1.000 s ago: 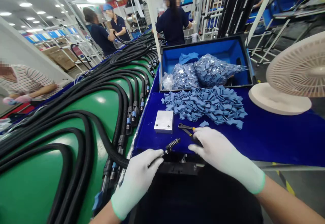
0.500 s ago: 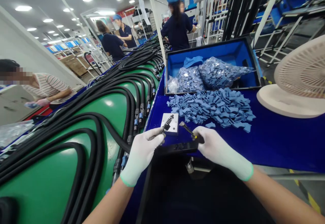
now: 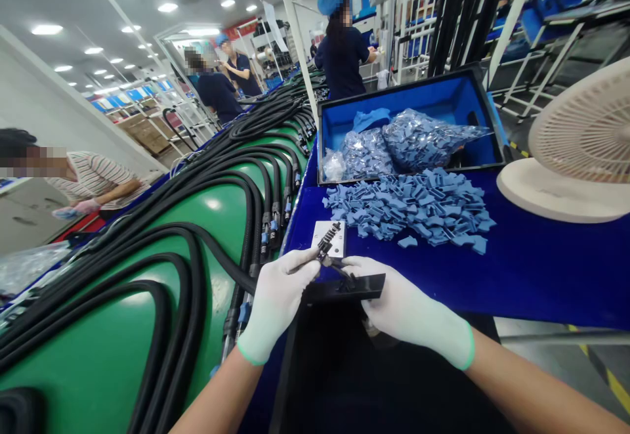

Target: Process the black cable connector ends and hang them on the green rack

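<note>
My left hand, in a white glove, is closed on a slim black ribbed part, which slants up over a white block with holes. Close to its fingertips is my right hand, also gloved and closed. From the right fingers a small dark rod with a greyish tip points towards the left fingertips. A black bar crosses in front of the right fingers and partly hides them. Beyond the block lies a heap of small blue plastic clips.
Thick black hoses with end fittings run along the green bench on the left. Behind the clips stands a blue crate with bagged clips. A beige fan is at right. Several co-workers are at the benches, one in stripes.
My right hand has moved left and slightly down, bringing the rod's tip beside my left fingertips and its fingers behind the black bar. My left hand has stayed nearly in place.
</note>
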Action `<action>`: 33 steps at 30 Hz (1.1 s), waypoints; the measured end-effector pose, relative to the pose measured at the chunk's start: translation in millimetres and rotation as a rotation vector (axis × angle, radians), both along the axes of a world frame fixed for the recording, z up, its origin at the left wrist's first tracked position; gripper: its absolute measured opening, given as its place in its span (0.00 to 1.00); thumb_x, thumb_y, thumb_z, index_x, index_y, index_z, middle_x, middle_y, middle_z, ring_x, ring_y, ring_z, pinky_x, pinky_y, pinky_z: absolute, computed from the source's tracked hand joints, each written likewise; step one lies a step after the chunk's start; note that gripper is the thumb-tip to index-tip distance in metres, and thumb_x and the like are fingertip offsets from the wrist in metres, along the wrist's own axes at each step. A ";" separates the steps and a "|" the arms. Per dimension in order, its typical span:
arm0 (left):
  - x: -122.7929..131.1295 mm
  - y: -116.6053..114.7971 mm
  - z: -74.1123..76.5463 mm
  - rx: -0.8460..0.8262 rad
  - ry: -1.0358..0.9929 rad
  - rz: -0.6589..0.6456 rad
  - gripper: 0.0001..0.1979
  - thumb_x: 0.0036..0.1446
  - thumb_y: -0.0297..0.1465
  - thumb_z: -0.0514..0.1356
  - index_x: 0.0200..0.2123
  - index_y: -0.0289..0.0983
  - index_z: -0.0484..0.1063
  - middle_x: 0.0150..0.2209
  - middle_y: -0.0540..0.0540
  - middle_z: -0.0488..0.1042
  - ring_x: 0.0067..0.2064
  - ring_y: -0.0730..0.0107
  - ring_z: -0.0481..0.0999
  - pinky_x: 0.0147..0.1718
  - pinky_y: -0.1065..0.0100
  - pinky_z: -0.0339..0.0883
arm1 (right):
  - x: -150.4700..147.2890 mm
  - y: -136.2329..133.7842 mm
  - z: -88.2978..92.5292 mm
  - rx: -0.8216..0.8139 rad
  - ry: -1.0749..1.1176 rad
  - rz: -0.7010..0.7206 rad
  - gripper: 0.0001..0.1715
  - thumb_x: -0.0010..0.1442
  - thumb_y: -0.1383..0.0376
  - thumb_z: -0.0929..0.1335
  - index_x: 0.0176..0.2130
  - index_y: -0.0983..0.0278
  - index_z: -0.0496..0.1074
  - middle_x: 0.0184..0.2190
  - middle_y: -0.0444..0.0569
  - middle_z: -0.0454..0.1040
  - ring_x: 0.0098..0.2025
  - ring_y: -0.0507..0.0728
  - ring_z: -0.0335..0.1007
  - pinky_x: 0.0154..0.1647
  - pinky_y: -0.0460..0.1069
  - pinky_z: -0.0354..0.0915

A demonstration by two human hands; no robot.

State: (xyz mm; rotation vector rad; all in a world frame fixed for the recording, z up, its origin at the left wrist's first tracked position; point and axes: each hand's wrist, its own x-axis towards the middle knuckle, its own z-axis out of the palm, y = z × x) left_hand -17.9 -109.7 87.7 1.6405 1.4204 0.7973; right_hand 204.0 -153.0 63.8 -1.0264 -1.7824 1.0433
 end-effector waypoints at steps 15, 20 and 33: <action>2.5 16.7 7.4 -0.124 0.001 -0.187 0.19 0.67 0.43 0.60 0.54 0.40 0.79 0.48 0.43 0.81 0.51 0.53 0.79 0.54 0.55 0.73 | 4.3 0.0 -18.1 0.004 -0.283 -0.081 0.12 0.58 0.79 0.62 0.33 0.63 0.67 0.36 0.49 0.72 0.38 0.56 0.67 0.43 0.52 0.67; 10.5 55.5 -4.2 -0.563 -0.522 -0.468 0.26 0.65 0.45 0.62 0.57 0.31 0.76 0.51 0.31 0.79 0.51 0.48 0.80 0.53 0.51 0.75 | 5.0 0.0 -12.7 -0.001 -0.316 -0.112 0.12 0.54 0.79 0.63 0.31 0.62 0.62 0.33 0.47 0.70 0.34 0.55 0.66 0.38 0.50 0.63; 21.1 53.6 19.0 -0.064 0.112 -0.374 0.18 0.61 0.37 0.63 0.52 0.40 0.82 0.50 0.47 0.83 0.50 0.51 0.80 0.53 0.60 0.72 | 5.2 5.2 -24.7 -0.240 -0.321 -0.171 0.03 0.63 0.64 0.67 0.40 0.60 0.71 0.33 0.46 0.77 0.32 0.56 0.71 0.36 0.50 0.61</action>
